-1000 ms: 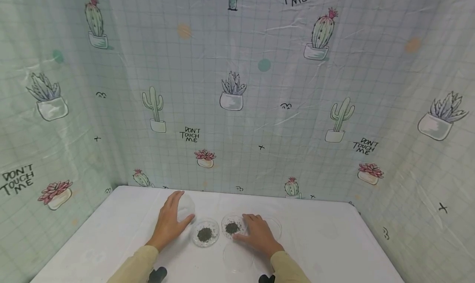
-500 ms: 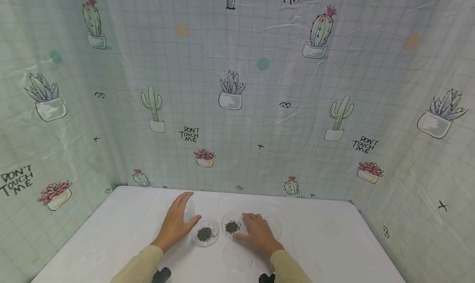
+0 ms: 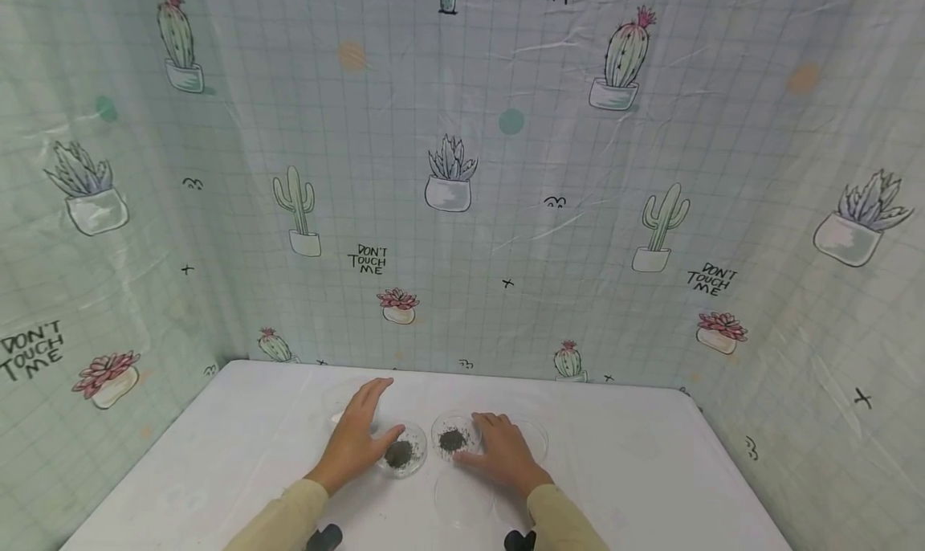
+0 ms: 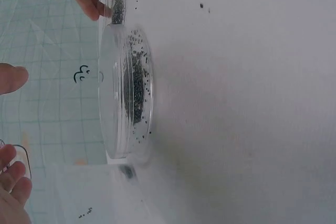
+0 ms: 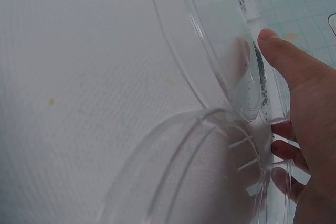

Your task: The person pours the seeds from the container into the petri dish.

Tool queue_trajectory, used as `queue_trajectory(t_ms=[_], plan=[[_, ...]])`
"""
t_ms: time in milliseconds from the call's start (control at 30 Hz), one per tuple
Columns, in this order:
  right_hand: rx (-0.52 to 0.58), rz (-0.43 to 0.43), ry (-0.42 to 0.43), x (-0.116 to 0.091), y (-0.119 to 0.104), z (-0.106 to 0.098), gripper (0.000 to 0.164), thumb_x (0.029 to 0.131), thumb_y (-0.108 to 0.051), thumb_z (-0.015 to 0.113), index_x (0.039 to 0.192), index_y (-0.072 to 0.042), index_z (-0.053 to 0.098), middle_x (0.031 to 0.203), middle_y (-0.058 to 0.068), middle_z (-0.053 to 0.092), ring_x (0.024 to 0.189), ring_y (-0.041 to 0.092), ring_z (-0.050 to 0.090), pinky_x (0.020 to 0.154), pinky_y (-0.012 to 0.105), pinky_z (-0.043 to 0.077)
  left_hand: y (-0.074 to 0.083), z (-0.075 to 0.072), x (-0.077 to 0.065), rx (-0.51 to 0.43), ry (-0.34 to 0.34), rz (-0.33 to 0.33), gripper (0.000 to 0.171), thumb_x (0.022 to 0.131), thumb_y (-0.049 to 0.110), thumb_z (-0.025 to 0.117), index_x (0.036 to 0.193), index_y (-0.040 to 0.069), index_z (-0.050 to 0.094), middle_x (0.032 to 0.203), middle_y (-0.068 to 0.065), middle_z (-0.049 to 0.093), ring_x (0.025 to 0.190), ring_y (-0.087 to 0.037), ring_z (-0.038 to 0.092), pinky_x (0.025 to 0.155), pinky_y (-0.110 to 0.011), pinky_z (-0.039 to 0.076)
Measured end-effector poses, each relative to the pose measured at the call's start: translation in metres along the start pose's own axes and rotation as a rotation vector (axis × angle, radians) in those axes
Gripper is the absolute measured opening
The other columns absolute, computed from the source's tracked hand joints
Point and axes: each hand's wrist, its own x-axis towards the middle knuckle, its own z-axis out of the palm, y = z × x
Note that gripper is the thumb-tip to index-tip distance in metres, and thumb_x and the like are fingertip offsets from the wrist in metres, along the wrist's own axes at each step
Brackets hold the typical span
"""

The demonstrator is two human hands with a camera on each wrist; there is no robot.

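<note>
Two clear round petri dishes with dark grains stand side by side on the table. Beside the left petri dish [image 3: 415, 459] is my left hand [image 3: 354, 442], its fingers and thumb spread apart and overlapping the dish's left edge in the head view. In the left wrist view, the left thumb [image 4: 11, 78] is raised clear of that dish [image 4: 115, 129]. My right hand [image 3: 506, 453] holds the right petri dish [image 3: 439, 446] at its right edge, thumb on the near side and fingers on the far side. Dark grains [image 3: 452, 440] form a small heap inside it.
An empty clear round lid or dish [image 3: 464, 525] lies in front of the right hand, and another [image 3: 545, 446] to its right. A barely visible clear item [image 3: 336, 416] is behind the left hand. Stray grains [image 4: 201, 5] dot the white table [image 3: 650, 471]. A patterned curtain [image 3: 506, 246] surrounds it.
My left hand has moved right, from the clear item at the back left to over the left dish's edge. The right hand and its dish have stayed in place.
</note>
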Motion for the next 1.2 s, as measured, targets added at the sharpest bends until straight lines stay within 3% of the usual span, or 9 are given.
queue_trajectory(t_ms=[567,933,1200], plan=[[-0.003,0.001,0.012,-0.002,-0.003,0.0,0.085,0.07,-0.067,0.06,0.132,-0.01,0.047,0.129,0.007,0.053,0.119,0.029,0.047,0.101,0.048,0.039,0.01,0.007,-0.004,-0.059,-0.193,0.018,0.08,0.071,0.029,0.078,0.139,0.026,0.035,0.14,0.002,0.039,0.13,-0.018,0.04,0.107,-0.037,0.037],[-0.015,0.009,0.008,0.0,-0.001,0.002,0.087,0.069,-0.07,0.058,0.132,-0.011,0.046,0.129,0.006,0.053,0.119,0.028,0.048,0.101,0.048,0.04,0.019,0.006,-0.006,-0.119,-0.271,0.107,0.066,0.074,0.032,0.074,0.132,0.025,0.043,0.134,0.007,0.047,0.126,-0.016,0.045,0.103,-0.039,0.042],[-0.028,0.014,0.006,0.001,0.0,0.004,0.087,0.069,-0.07,0.058,0.132,-0.011,0.046,0.129,0.007,0.053,0.118,0.028,0.048,0.101,0.047,0.04,0.022,0.008,-0.01,-0.156,-0.319,0.174,0.064,0.076,0.033,0.072,0.131,0.032,0.04,0.132,0.012,0.046,0.124,-0.014,0.046,0.101,-0.037,0.044]])
